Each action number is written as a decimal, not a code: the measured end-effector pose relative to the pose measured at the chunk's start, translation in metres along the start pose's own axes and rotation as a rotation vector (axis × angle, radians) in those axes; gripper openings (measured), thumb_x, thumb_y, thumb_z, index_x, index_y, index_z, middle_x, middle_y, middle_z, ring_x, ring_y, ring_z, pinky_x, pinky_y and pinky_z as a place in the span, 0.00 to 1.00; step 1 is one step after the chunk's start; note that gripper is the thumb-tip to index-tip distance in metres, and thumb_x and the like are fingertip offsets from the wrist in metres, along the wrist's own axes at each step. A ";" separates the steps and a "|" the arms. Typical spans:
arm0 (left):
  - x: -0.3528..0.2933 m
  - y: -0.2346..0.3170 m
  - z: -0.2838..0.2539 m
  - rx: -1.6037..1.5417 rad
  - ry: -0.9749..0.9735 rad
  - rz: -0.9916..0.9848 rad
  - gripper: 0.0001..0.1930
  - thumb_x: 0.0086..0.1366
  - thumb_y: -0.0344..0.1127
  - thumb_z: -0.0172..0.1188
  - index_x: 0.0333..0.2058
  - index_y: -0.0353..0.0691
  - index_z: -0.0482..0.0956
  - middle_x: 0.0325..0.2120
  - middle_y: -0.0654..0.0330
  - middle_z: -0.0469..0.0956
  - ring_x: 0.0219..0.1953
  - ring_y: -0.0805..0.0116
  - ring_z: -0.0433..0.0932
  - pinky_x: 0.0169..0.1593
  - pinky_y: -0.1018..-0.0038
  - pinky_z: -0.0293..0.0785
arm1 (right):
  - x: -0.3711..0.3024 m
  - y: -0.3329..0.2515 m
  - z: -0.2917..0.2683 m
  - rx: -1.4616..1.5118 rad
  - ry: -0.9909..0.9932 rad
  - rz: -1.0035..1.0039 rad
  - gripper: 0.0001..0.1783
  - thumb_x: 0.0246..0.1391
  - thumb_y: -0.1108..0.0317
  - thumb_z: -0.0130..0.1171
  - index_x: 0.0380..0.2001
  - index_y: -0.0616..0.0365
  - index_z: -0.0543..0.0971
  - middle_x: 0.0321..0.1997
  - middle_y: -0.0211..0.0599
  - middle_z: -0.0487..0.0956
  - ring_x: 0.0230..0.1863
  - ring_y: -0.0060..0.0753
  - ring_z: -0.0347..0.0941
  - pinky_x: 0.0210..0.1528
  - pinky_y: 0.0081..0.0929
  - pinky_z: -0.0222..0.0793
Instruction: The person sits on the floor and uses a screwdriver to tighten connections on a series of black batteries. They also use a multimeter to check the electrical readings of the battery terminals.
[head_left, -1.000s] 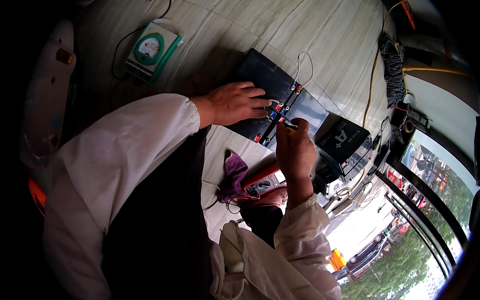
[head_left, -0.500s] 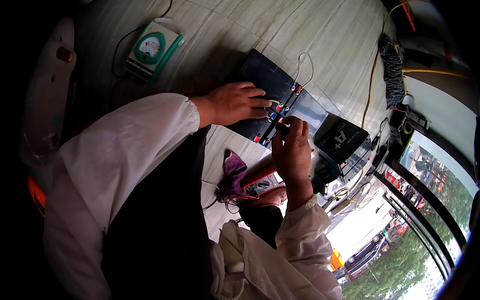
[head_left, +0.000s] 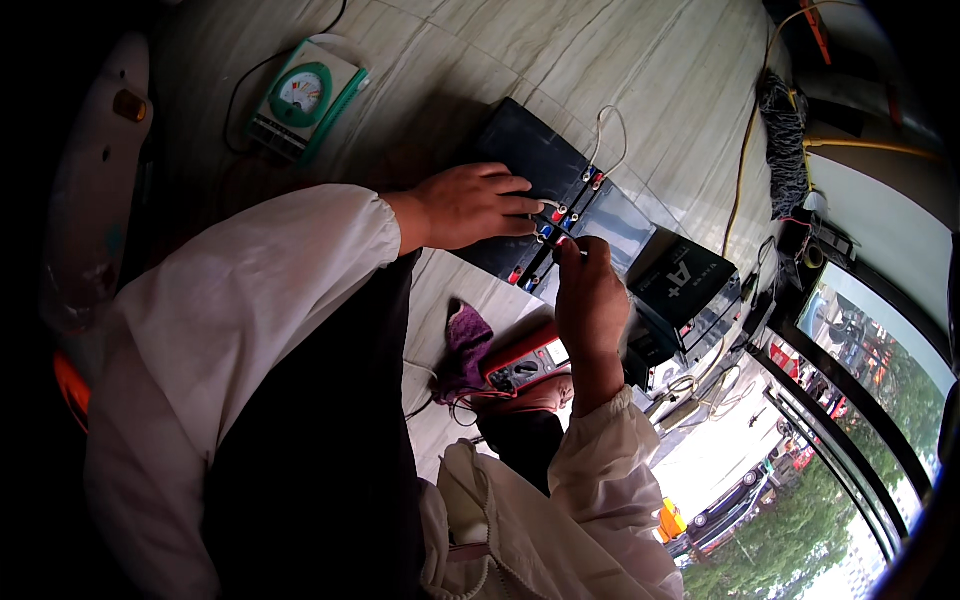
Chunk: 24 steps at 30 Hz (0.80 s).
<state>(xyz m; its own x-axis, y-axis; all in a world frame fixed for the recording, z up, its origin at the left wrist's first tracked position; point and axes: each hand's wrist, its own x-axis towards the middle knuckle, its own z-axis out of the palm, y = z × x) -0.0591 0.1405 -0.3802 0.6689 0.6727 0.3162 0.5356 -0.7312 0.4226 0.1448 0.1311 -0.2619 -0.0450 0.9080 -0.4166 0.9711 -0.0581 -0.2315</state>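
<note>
1. Taking the row of black batteries (head_left: 530, 160) on the pale tiled floor (head_left: 640, 70) as the landmark: they lie side by side in a line that runs from upper left to lower right, and their red and blue terminals (head_left: 560, 215) sit along the seams between neighbouring blocks.

2. The left hand (head_left: 470, 205) rests flat on top of the nearest battery, fingers spread and stretched toward the terminal seam, with the fingertips just short of the red and blue caps. It grips nothing; it presses down on the case.

3. The right hand (head_left: 590, 300) comes up from the near side of the batteries, fingers pinched closed on a thin metal-tipped tool (head_left: 572, 248), probably a small screwdriver or probe. Its tip points up and left, touching or just beside the terminals at the same seam.

4. The relation that matters: the terminal row runs crosswise to the line of batteries, and the tool's long axis meets it roughly end-on from below. The right hand is at the terminals, while the left is a little to the seam's left.

5. A thin white wire (head_left: 600, 130) loops up from the terminals on the far side of the batteries.

6. A red multimeter (head_left: 530, 365) and a purple cloth (head_left: 465, 345) lie on the near side of the batteries; a green-rimmed dial meter (head_left: 300, 95) sits well apart to their left.
</note>
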 end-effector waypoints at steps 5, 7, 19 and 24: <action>0.000 -0.001 0.002 -0.004 0.002 0.005 0.17 0.63 0.35 0.54 0.51 0.56 0.79 0.61 0.69 0.72 0.61 0.60 0.70 0.62 0.62 0.68 | -0.005 0.003 0.001 0.131 0.031 -0.152 0.17 0.62 0.59 0.58 0.47 0.56 0.68 0.40 0.49 0.80 0.41 0.57 0.80 0.38 0.49 0.76; -0.001 -0.001 0.001 -0.002 0.001 0.005 0.17 0.63 0.35 0.54 0.51 0.56 0.79 0.61 0.69 0.72 0.61 0.60 0.69 0.62 0.62 0.68 | -0.005 0.009 0.003 0.017 0.041 -0.282 0.19 0.61 0.59 0.59 0.47 0.57 0.67 0.41 0.50 0.80 0.42 0.57 0.80 0.38 0.49 0.76; -0.001 0.000 0.000 -0.006 0.039 0.004 0.15 0.64 0.36 0.54 0.48 0.53 0.81 0.59 0.67 0.74 0.59 0.61 0.71 0.62 0.64 0.68 | -0.004 0.006 0.003 0.066 0.087 -0.232 0.14 0.65 0.60 0.56 0.45 0.58 0.70 0.36 0.52 0.81 0.36 0.56 0.80 0.36 0.47 0.74; 0.001 0.000 -0.001 0.000 0.037 0.005 0.15 0.64 0.36 0.54 0.49 0.53 0.81 0.60 0.67 0.73 0.60 0.60 0.70 0.62 0.64 0.67 | 0.003 0.020 0.016 -0.056 0.036 -0.103 0.14 0.61 0.63 0.60 0.46 0.57 0.72 0.43 0.51 0.78 0.39 0.52 0.80 0.37 0.43 0.76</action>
<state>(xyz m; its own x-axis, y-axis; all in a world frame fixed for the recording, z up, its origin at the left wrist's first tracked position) -0.0588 0.1411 -0.3788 0.6521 0.6726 0.3499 0.5323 -0.7348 0.4205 0.1604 0.1257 -0.2814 -0.1380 0.9222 -0.3612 0.9734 0.0588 -0.2217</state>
